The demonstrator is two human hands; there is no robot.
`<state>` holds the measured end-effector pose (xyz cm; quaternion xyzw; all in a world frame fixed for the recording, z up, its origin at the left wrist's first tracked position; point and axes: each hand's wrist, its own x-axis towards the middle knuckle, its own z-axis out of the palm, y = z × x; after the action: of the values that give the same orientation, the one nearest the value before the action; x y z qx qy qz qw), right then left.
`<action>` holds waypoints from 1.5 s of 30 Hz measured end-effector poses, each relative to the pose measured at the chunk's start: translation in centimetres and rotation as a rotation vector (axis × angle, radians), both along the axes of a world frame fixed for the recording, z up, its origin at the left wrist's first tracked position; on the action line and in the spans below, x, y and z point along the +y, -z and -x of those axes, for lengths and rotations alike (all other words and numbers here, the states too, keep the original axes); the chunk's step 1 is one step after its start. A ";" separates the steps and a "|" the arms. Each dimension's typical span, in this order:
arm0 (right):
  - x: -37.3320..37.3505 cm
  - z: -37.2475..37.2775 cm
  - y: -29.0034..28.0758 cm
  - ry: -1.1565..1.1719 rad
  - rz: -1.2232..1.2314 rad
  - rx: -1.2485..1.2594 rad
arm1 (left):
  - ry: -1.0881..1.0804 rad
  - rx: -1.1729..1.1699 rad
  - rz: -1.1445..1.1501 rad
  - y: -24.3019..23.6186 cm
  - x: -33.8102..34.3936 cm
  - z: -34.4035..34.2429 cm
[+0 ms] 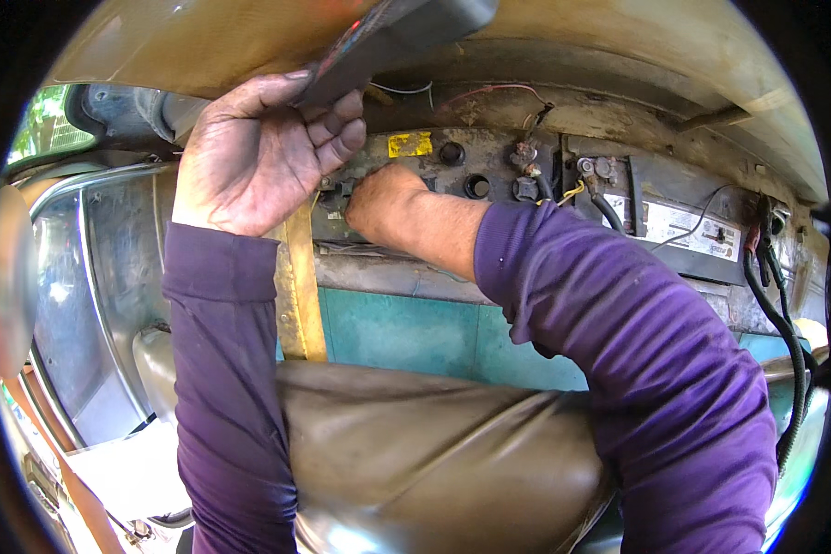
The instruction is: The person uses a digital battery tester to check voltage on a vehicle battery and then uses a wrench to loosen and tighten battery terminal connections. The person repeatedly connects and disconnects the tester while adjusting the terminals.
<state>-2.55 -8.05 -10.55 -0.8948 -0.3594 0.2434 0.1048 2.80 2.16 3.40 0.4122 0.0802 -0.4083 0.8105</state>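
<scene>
My left hand (266, 157) is raised at upper left, grimy, palm showing, its curled fingers gripping a dark flat rectangular object (392, 46) that reaches to the top of the view. Below and to its right, my right hand (388, 203) is closed low on the top of a black battery (379, 148), among its round cell caps; whatever its fingers hold is hidden. Near it are a yellow label (409, 144), an open round port (476, 187), and a corroded terminal (524, 155) with wires. A second battery (651, 171) with a white label sits to the right.
A tan padded seat (434, 443) spans the lower view, below a teal panel (397, 328). A yellow strap (300, 314) runs down from the batteries. Dark cables (776, 305) hang at right. Metal side panels (111, 305) stand at left, and a curved overhang (619, 46) is above.
</scene>
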 end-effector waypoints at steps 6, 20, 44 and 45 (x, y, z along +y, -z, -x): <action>-0.7 0.4 0.8 -0.052 -0.123 -0.189 | -0.035 0.004 -0.035 -0.1 -0.2 0.2; -4.0 -3.8 1.5 0.386 -0.434 -0.263 | -0.172 0.032 -0.032 0.3 -3.5 2.6; 5.4 -10.3 6.2 0.283 -0.040 -0.332 | -0.214 -0.401 -0.155 0.2 -2.7 1.5; 4.2 -9.2 5.8 0.256 -0.041 -0.344 | -0.189 -0.449 -0.200 0.0 -2.5 1.5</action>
<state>6.63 -3.83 -16.39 -0.9591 -0.2602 0.0645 0.0905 1.31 -0.37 3.36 0.5614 -0.0238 -0.2192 0.7976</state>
